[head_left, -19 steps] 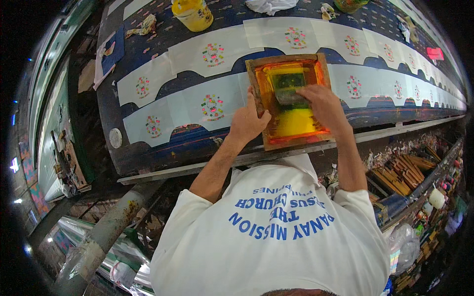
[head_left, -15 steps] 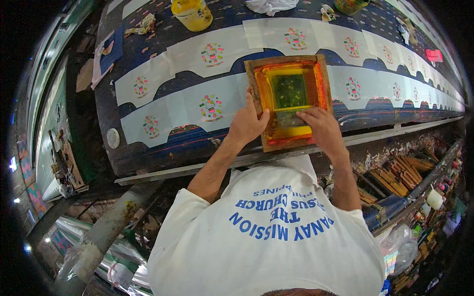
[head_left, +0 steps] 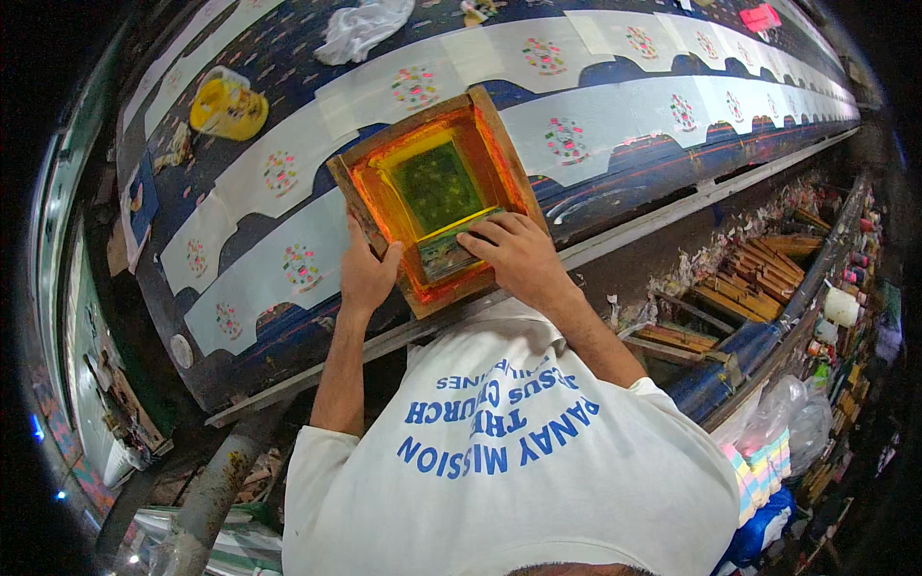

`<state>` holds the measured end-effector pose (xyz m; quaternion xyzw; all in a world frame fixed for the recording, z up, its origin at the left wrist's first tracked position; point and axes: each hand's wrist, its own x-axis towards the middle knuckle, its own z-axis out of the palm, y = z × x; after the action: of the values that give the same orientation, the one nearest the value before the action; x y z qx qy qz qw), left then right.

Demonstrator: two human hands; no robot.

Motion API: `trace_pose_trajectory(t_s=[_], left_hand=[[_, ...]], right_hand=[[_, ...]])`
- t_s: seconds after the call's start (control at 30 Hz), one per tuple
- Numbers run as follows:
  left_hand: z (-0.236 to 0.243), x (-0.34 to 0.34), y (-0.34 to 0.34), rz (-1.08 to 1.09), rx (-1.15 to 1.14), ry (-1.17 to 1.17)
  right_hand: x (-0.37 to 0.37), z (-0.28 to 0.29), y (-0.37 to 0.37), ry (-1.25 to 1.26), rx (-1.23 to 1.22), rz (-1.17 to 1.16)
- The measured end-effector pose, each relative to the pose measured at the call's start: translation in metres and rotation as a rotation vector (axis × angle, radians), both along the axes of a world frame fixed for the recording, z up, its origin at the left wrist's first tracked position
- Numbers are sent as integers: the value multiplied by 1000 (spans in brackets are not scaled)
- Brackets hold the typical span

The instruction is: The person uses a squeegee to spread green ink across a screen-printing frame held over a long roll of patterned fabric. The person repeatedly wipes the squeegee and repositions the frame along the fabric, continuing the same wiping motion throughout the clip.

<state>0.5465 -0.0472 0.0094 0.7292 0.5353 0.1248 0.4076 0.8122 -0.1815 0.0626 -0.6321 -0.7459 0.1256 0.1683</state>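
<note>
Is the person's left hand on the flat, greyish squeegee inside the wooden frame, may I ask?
No: the left hand touches the left side of the frame, and the right hand holds the squeegee.

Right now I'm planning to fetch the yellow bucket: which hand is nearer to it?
Left. The left hand, on the wooden frame, is below and right of the yellow bucket in the picture; the right hand, on the squeegee, is farther right.

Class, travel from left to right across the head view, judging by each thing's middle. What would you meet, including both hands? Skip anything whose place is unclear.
Yellow bucket → left hand → wooden frame → right hand → wooden sticks → white container.
</note>
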Motion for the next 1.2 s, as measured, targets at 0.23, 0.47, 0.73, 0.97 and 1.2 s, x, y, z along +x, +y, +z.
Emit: trace_pose_trajectory(t_s=[0.23,0.47,0.73,0.97,1.2], left_hand=[[-13,137,-19,-75,95,-62],[-16,232,-32,-38,-42,-172],[-38,228,-28,-63,-1,-278],[-40,230,-27,-64,62,-274],[-16,239,-34,-57,89,-93]], right_hand=[[131,-4,-29,-30,66,-41],[221,-16,-51,-30,53,-51],[229,-14,-45,57,49,-25],[231,-7,-42,81,-2,-23],[231,-17,-46,57,77,3]])
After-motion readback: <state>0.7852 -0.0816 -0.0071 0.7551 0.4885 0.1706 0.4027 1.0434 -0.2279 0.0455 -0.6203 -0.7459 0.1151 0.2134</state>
